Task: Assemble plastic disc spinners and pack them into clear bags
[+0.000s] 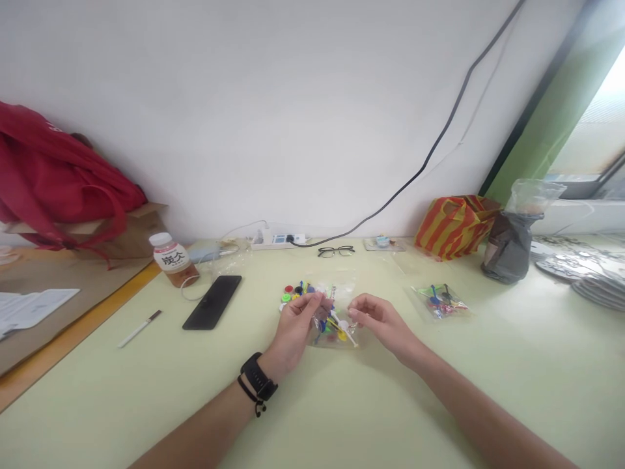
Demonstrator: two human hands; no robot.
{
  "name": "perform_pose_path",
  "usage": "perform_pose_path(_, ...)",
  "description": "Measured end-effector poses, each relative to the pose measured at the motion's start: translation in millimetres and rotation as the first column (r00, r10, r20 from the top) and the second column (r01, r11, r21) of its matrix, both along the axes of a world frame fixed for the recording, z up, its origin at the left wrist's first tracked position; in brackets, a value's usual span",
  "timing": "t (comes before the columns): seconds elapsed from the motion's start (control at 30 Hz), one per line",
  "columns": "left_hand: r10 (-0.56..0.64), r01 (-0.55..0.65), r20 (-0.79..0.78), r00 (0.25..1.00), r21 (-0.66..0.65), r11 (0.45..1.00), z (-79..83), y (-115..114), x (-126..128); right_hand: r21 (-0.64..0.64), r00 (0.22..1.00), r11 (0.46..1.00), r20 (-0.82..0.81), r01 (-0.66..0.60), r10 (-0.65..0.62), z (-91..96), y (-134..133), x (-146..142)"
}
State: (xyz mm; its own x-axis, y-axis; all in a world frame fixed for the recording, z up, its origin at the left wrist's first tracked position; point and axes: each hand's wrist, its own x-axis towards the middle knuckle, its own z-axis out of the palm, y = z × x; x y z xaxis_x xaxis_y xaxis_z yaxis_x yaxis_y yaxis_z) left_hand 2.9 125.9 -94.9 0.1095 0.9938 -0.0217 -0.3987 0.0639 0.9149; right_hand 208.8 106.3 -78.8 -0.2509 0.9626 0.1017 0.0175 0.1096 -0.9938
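Transparent plastic bag [336,344], which contains small coloured plastic pieces, is at the middle of the pale green table [415,410], between the two hands; whether its bottom touches the table, I cannot tell. Nearest to the camera, a black wristwatch [258,376] and a thin black cord bracelet [258,409] are on the left wrist. The left hand [294,322] is pinching the edge of this bag between the thumb and the fingers. The right hand [381,318] has its fingers bent just beside the bag's right side, and I cannot tell if they grasp anything.

On the left lie a white pen [139,331] with a dark end and, farther, a black smartphone [212,303]. At the right, a second clear packet [442,305] of coloured pieces lies flat. Loose coloured pieces [287,297] are just behind the left hand.

Farther, a white-capped bottle [174,260] with brown drink stands behind the phone. Near the wall [293,130] are black-framed eyeglasses [336,251], a white power strip [273,242] with a black cable [415,172], and a red-and-yellow striped bag [454,228].
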Motion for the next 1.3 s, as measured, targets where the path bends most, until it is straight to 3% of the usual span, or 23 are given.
perform_pose_path(0.27,0.047,-0.025,-0.158,0.986,0.143,0.989,3.2,-2,-2,0.017,0.998,0.999,-0.047,0.048,-0.047,1.3,-2,-1)
perform_pose_path(0.43,-0.032,0.103,-0.301,0.953,0.223,0.969,4.5,-4,-2,0.071,0.992,0.991,-0.069,0.111,-0.106,-4.9,2,2)
perform_pose_path(0.6,-0.169,0.255,-0.378,0.910,0.190,0.948,2.7,-1,-4,0.102,0.983,0.978,-0.041,0.184,-0.181,-4.4,4,6)
perform_pose_path(0.73,-0.191,0.295,-0.418,0.888,0.202,0.934,4.5,2,-7,0.106,0.987,0.982,-0.048,0.155,-0.151,-0.3,3,6)
perform_pose_path(0.9,-0.133,0.223,-0.375,0.917,0.207,0.953,11.6,8,-12,0.106,0.990,0.985,-0.050,0.136,-0.131,1.3,4,8)
perform_pose_path(1.07,-0.205,0.321,-0.453,0.868,0.196,0.927,14.9,13,-19,0.095,0.996,0.993,-0.064,0.074,-0.068,-0.5,7,13)
perform_pose_path(1.3,-0.180,0.305,-0.438,0.881,0.234,0.923,20.7,15,-25,0.080,1.000,0.997,-0.026,0.018,-0.016,-3.5,12,22)
